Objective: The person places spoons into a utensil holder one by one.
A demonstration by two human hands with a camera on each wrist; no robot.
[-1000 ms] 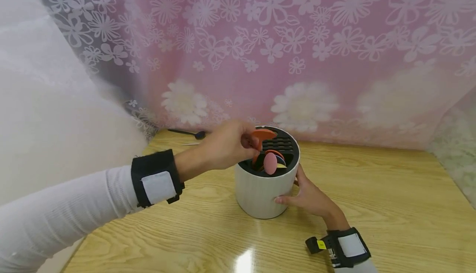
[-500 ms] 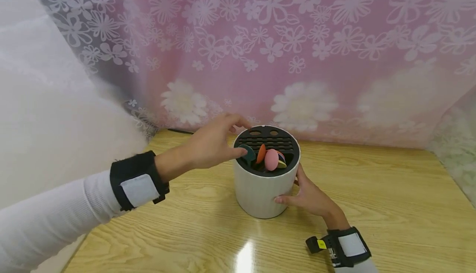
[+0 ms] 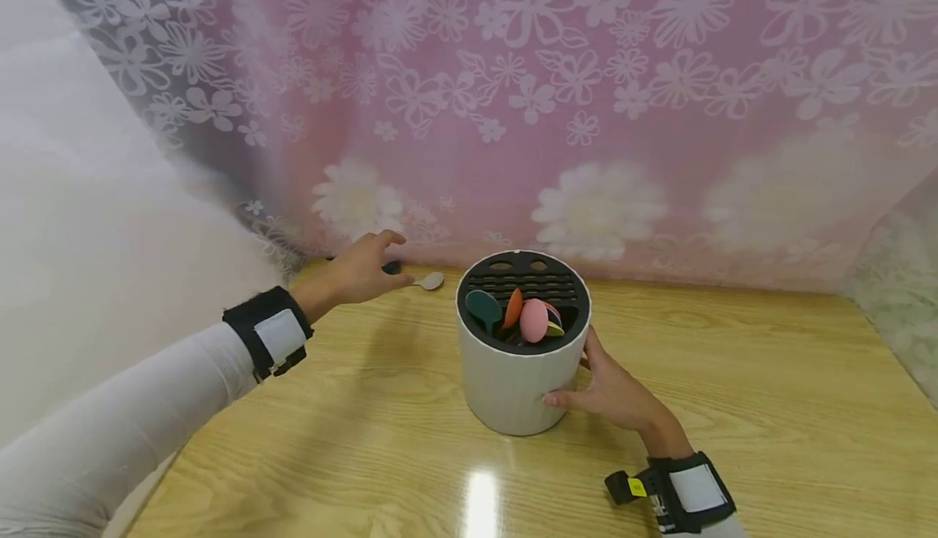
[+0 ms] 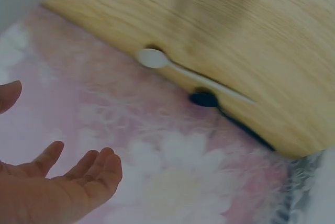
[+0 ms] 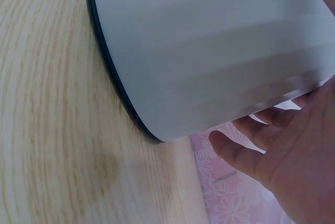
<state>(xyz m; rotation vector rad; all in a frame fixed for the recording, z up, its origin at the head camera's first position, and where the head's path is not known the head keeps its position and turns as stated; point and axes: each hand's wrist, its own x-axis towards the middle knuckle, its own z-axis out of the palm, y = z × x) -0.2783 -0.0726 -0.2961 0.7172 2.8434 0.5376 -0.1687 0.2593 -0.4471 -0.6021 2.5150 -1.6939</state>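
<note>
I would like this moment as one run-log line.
left hand: empty, near pale spoon and dark spoon; right hand: holds white holder; white holder: upright, pink utensil inside

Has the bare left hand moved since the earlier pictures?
Yes; in the head view, the left hand has moved left, away from the white cylindrical holder with the black slotted top.

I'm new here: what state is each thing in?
Holder: upright on table
Green utensil: in holder
Orange utensil: in holder
Pink utensil: in holder
Yellow utensil: in holder, partly hidden
White spoon: lying on table
Dark spoon: lying on table
Left hand: empty
Right hand: gripping holder
</note>
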